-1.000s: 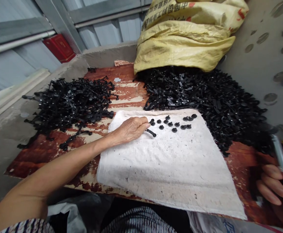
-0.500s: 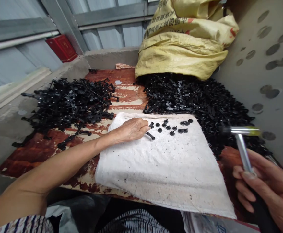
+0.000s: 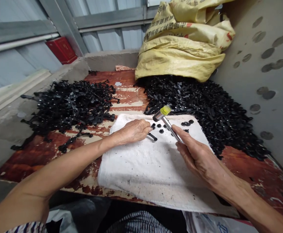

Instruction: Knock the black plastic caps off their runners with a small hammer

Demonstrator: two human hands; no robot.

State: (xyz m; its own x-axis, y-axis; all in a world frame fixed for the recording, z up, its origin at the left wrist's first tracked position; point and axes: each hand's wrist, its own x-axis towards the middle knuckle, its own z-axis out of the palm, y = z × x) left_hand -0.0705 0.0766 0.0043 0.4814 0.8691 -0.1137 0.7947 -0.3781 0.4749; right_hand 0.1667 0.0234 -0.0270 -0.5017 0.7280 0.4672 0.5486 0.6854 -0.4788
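My left hand (image 3: pixel 134 131) rests on a white folded towel (image 3: pixel 141 168), its fingertips pressed on a black plastic strip (image 3: pixel 152 137) whose far end is hidden under them. Several small round black plastic pieces (image 3: pixel 161 131) lie just past those fingertips. My right hand (image 3: pixel 197 155) is shut around the silver handle of a small hammer (image 3: pixel 169 124). Its metal head with a yellow tip (image 3: pixel 162 112) hangs above the round pieces, and I cannot tell whether it touches anything. My hand and the hammer hide part of the row.
A wooden board with peeling red paint (image 3: pixel 126 94) lies under the towel. Heaps of black plastic parts (image 3: pixel 70 106) (image 3: pixel 197 106) lie left and right, the right heap spilling from a yellow woven sack (image 3: pixel 180 48). A pitted concrete wall (image 3: pixel 258 77) rises at right.
My right hand has swung in from the lower right edge to above the towel, bringing the hammer over the round pieces. My left hand has stayed almost still.
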